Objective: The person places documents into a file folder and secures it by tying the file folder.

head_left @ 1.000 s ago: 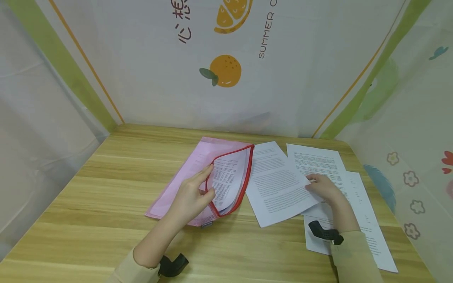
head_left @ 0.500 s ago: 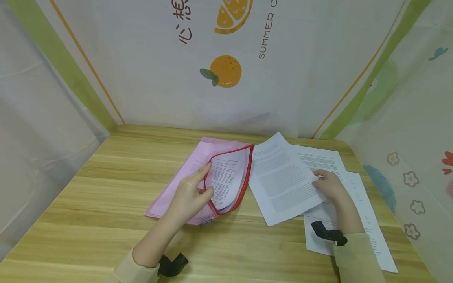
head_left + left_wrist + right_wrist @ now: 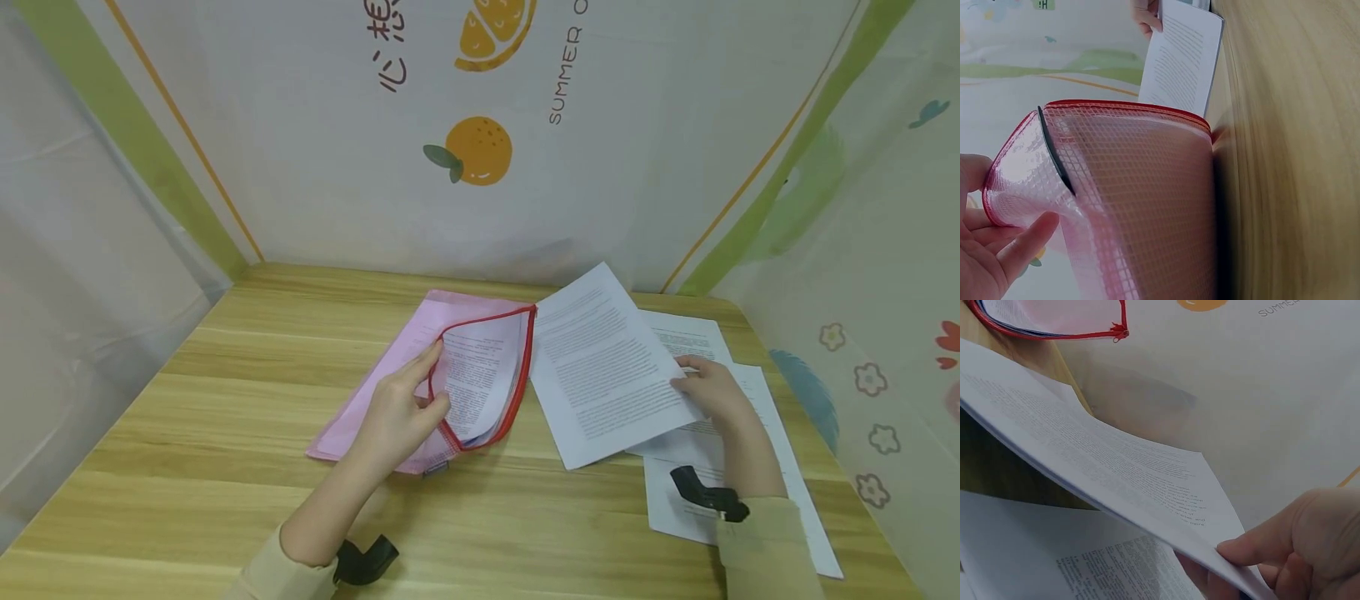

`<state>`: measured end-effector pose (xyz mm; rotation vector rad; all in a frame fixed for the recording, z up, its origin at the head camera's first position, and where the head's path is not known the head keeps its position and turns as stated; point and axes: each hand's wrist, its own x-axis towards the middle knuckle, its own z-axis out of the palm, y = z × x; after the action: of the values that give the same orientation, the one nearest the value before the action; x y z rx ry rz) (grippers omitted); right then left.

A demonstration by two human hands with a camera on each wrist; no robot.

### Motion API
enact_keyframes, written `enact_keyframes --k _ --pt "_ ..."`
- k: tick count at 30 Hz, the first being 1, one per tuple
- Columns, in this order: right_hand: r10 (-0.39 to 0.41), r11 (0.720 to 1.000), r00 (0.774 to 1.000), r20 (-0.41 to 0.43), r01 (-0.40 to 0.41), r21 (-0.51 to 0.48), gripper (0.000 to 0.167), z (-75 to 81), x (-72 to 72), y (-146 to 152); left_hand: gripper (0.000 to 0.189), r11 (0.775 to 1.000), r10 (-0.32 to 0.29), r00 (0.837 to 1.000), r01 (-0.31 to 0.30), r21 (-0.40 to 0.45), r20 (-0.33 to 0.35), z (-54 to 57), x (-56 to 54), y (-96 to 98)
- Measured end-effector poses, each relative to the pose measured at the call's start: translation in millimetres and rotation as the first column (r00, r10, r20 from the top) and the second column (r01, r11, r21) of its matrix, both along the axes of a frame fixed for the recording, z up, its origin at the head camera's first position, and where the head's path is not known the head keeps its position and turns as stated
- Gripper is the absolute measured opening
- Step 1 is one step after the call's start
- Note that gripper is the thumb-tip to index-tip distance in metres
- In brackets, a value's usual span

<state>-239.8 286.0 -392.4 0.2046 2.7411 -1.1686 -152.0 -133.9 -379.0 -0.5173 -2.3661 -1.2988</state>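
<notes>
A pink mesh zipper document pouch (image 3: 416, 333) with red edging lies on the table, its mouth gaping to the right. Printed pages show inside it. My left hand (image 3: 396, 417) holds up the pouch's top layer near the mouth, thumb and fingers on either side of the edge, as the left wrist view shows. My right hand (image 3: 716, 390) pinches a thin stack of printed paper (image 3: 600, 358) by its right edge, thumb on top and fingers beneath. The stack tilts, its far corner raised and its left side right beside the pouch mouth.
More printed sheets (image 3: 787, 467) lie overlapping on the table under my right forearm. White printed curtains (image 3: 315, 167) rise at the back and both sides. Bare wooden table (image 3: 187, 400) extends to the left and front. A black wrist mount (image 3: 365, 562) sits on each wrist.
My right hand has moved slightly right and away, lifting and tilting the paper stack so its far corner rises. My left hand has drawn the pouch's top layer a little left, widening the mouth.
</notes>
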Motion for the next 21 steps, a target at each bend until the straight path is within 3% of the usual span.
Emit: enact_keyframes --k 9,21 --pt "-0.011 0.998 0.999 -0.042 0.008 -0.06 0.047 4.0 1.8 8.2 0.063 0.999 0.035 0.999 -0.035 -0.001 0.003 2.1 -0.8 -1.1" --pt "-0.037 0.996 0.999 -0.027 0.035 -0.087 0.05 11.9 5.7 15.5 0.062 0.998 0.068 0.998 -0.068 0.017 0.002 1.0 -2.7 -4.4"
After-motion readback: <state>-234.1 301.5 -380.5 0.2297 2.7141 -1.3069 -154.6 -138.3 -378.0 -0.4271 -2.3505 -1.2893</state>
